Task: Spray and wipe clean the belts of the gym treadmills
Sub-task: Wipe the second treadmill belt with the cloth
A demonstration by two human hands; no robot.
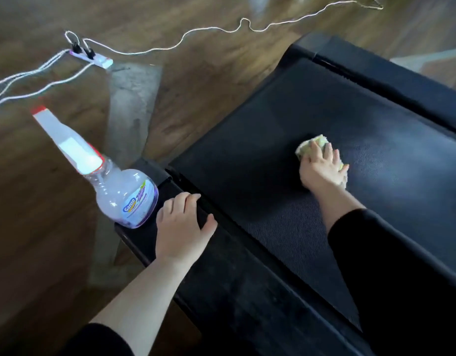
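Observation:
The black treadmill belt (286, 140) runs diagonally across the view. My right hand (320, 168) presses a yellow-green cloth (313, 145) flat onto the belt's middle, fingers spread over it. A wet sheen shows on the belt to the right of the cloth. My left hand (183, 224) rests open on the treadmill's left side rail (221, 278). A clear spray bottle (124, 191) with a white and red trigger head stands on the rail's end, just left of my left hand and not touched by it.
A wooden floor (41, 227) surrounds the treadmill. A white power strip (93, 57) with black plugs lies at the far left, with white cables (208, 29) trailing across the floor. The treadmill's right rail (401, 80) borders the belt.

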